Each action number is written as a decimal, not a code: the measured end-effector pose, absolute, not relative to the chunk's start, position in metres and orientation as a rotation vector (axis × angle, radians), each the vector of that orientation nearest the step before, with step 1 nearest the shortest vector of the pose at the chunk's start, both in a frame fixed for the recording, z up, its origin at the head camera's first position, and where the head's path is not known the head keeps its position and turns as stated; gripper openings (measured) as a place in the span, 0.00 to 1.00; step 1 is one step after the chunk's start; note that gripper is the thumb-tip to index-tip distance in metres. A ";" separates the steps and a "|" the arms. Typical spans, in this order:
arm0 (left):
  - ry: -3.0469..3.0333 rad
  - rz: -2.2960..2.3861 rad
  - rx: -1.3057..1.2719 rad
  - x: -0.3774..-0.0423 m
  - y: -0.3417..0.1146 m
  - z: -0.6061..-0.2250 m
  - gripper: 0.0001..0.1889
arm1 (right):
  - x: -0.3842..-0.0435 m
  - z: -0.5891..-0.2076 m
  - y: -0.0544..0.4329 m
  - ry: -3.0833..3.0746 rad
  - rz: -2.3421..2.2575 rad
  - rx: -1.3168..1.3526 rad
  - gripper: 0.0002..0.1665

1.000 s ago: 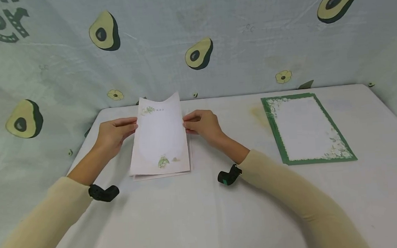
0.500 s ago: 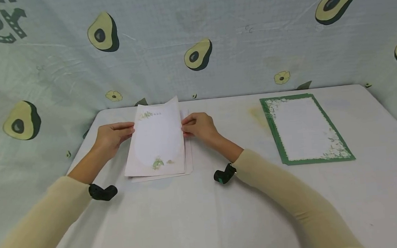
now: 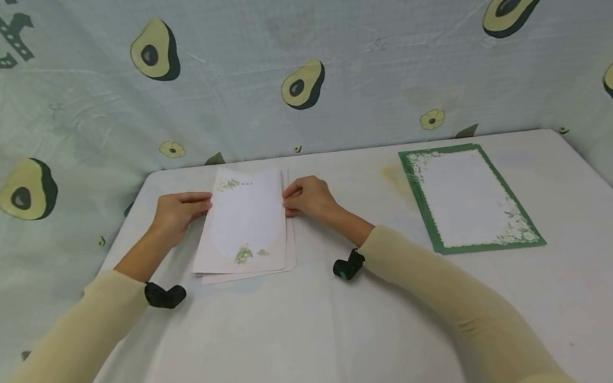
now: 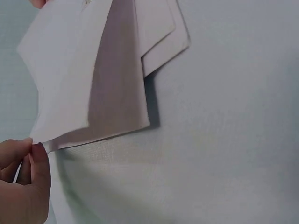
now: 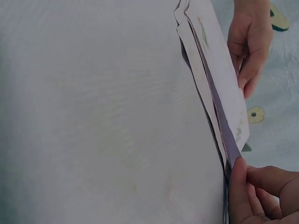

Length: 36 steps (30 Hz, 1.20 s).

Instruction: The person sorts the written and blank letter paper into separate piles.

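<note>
A sheet of stationery paper (image 3: pixel 247 218) with a pale pink border and small green leaf prints lies over other pale sheets (image 3: pixel 291 254), whose edges show at its right and bottom. My left hand (image 3: pixel 181 214) pinches its left edge between thumb and fingers. On the opposite edge, my right hand (image 3: pixel 309 197) pinches the paper the same way. In the left wrist view, the top sheet (image 4: pixel 65 79) bows upward, with a gap over the sheet below. The right wrist view has the right fingertips (image 5: pixel 239 170) on the edge of the lifted paper.
Off to the right lies a stack of green-bordered paper (image 3: pixel 475 199) with white flower prints. All of it rests on a white-covered table (image 3: pixel 273 340). A cloth with avocado prints (image 3: pixel 227 102) hangs behind the table's far edge.
The sheet's raised, curled far edge has come down and lies flatter. The sheet shifted left over the pile, then slightly back right at its top, both hands moving with it.
</note>
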<state>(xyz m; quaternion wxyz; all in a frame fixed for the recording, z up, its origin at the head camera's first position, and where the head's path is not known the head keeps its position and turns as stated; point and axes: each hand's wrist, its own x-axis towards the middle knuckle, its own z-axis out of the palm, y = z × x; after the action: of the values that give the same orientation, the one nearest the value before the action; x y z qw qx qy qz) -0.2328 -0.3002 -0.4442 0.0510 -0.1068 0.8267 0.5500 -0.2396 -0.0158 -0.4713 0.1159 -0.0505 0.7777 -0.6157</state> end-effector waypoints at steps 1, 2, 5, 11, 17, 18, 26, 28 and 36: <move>2.522 1.668 -0.323 -0.233 -0.299 -0.445 0.22 | -0.240 -0.472 -0.015 2.274 -1.808 -0.139 0.10; 2.530 1.656 -0.323 -0.234 -0.298 -0.445 0.21 | -0.240 -0.473 -0.014 2.270 -1.812 -0.132 0.10; 2.557 1.612 -0.326 -0.234 -0.296 -0.446 0.21 | -0.242 -0.476 -0.013 2.245 -1.820 -0.117 0.10; 2.589 1.552 -0.335 -0.236 -0.295 -0.444 0.20 | -0.245 -0.480 -0.015 2.242 -1.815 -0.116 0.09; 2.616 1.544 -0.337 -0.238 -0.299 -0.447 0.20 | -0.246 -0.480 -0.016 2.253 -1.815 -0.115 0.09; 2.619 1.536 -0.334 -0.238 -0.300 -0.448 0.20 | -0.246 -0.480 -0.016 2.255 -1.813 -0.116 0.09; 2.688 1.312 -0.234 -0.237 -0.298 -0.448 0.18 | -0.245 -0.474 -0.007 2.222 -1.793 -0.066 0.10; 2.744 1.202 -0.175 -0.236 -0.296 -0.446 0.17 | -0.244 -0.471 -0.002 2.210 -1.779 -0.053 0.10; 2.979 0.676 0.246 -0.224 -0.281 -0.441 0.21 | -0.234 -0.463 0.036 2.304 -1.660 -0.229 0.14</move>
<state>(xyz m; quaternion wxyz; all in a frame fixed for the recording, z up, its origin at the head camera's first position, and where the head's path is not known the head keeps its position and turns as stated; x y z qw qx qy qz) -0.2241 -0.2811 -0.4409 0.0386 0.0803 0.9713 0.2204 -0.2338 0.0359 -0.4631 0.1456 -0.0797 0.8001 -0.5765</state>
